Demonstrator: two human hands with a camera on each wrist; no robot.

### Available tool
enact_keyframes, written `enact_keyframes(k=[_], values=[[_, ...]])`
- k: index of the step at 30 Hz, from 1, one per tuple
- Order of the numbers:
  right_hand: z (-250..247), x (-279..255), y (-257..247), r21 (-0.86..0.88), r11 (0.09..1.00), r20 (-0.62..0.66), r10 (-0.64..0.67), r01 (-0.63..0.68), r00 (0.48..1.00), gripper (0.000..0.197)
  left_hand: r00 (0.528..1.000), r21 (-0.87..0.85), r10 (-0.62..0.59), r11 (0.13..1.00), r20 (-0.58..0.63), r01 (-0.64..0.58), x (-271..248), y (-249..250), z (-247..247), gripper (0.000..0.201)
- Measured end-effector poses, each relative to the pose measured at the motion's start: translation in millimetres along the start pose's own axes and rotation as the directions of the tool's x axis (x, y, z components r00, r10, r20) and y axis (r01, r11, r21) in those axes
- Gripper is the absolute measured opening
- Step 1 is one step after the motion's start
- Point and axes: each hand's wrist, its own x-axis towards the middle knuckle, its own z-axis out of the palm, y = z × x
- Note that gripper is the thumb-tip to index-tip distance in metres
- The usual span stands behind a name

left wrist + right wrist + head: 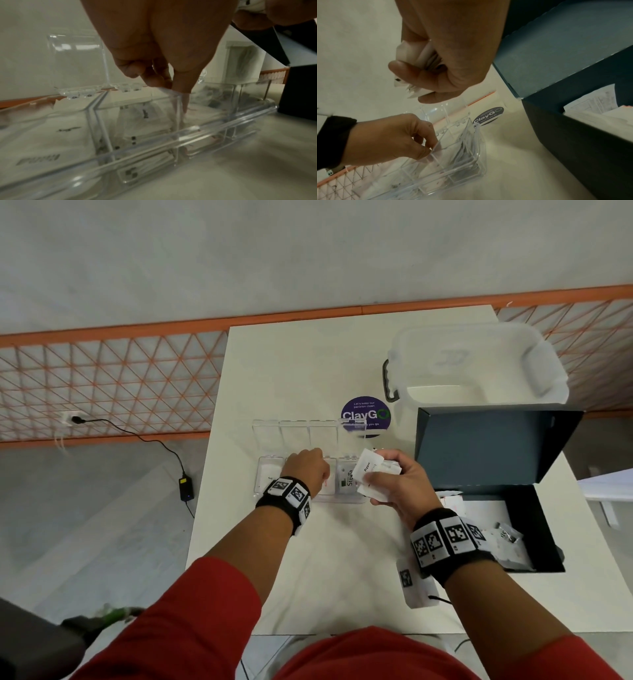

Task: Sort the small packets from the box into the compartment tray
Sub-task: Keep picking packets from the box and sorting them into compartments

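A clear compartment tray (342,500) with its lids up lies on the white table. A Stevia packet (347,479) lies in its right-hand compartment, and other white packets fill the left ones. My left hand (308,470) reaches down into a middle compartment. In the left wrist view its thumb and fingers pinch the top of a white packet (173,93) that stands by a divider of the tray (188,136). Just right of the tray, my right hand (394,477) grips a bunch of white packets (368,469), one marked Pepper. The dark open box (544,525) holds more packets (510,542).
The box's raised lid (489,446) stands right behind my right hand. A clear plastic bin (479,364) sits at the back right, a purple ClayGo sticker (364,416) behind the tray. A white tagged device (416,583) lies under my right wrist.
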Motion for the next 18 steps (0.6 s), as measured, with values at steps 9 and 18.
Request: enact_keyframes(k=[9,18], values=[[8.5,-2.0,1.0,-0.036,0.999,0.071,0.007,-0.005,0.997,0.043,0.976,-0.462,-0.094,0.887,-0.195,-0.007,-16.5,-3.8,-27.7,0.019],[26.0,-13.6,0.2,-0.078,0.997,0.165,-0.004,0.017,0.986,0.033,0.987,-0.826,-0.055,0.556,-0.152,-0.096,-55.2,9.1,-55.1,0.02]])
